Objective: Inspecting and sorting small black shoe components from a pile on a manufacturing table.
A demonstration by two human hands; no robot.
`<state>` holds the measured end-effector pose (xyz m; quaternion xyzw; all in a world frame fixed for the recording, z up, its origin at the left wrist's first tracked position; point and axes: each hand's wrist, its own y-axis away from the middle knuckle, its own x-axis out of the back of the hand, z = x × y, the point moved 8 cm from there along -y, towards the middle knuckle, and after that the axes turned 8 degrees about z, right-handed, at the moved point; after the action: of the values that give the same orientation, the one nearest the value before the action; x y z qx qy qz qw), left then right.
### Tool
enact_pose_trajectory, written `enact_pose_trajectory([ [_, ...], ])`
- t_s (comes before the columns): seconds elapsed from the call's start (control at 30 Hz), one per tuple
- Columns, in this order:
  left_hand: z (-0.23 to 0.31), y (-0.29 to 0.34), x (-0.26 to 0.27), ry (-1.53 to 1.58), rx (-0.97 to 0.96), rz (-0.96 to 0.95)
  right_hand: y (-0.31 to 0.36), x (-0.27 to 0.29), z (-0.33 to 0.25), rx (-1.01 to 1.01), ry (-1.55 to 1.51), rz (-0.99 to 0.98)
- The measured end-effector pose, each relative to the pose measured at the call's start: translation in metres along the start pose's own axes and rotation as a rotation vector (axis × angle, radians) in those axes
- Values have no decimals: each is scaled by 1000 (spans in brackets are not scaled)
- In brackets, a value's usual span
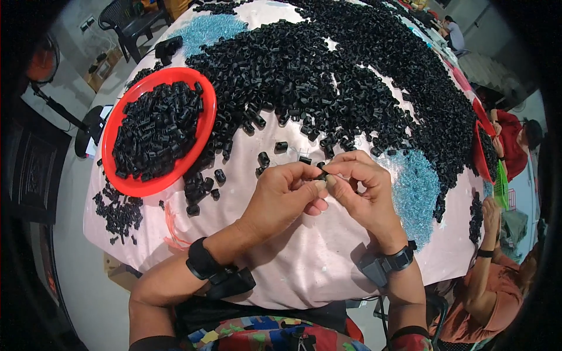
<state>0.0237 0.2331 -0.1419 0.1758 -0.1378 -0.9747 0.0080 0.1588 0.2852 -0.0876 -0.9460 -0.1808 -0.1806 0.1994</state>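
My left hand (285,193) and my right hand (364,188) meet over the pale pink tablecloth (304,257). Thumbs and forefingers of both pinch a small black plastic part (321,168), mostly covered by the fingertips. Just beyond the fingers lie a few loose black cylindrical pieces (264,159). A large heap of the same black pieces (281,76) spreads across the table beyond my hands. Beside my right wrist is a pile of small clear-bluish pieces (414,193), too fine to make out singly.
A red basin (209,126) full of black pieces stands at the left, near a scatter of smaller black parts (119,213). Another bluish pile (212,32) lies at the far left. A person in an orange-brown top (492,298) sits close at the right, with others farther along.
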Motion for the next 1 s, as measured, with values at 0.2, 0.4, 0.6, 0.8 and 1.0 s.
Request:
enact_pose_trajectory([
  [0.2,0,0,1,202,57,-16,-1,-2,-14,100,39,-29],
  [0.4,-2,0,0,94,105,-83,1,-6,-20,143,60,-34],
  [0.6,2,3,-3,195,89,-103,3,-10,-20,137,24,9],
  [0.8,-1,4,-12,281,120,-171,3,-14,-18,205,53,-45],
  [1.0,-3,4,-10,230,155,-195,4,-14,-16,206,22,-66],
])
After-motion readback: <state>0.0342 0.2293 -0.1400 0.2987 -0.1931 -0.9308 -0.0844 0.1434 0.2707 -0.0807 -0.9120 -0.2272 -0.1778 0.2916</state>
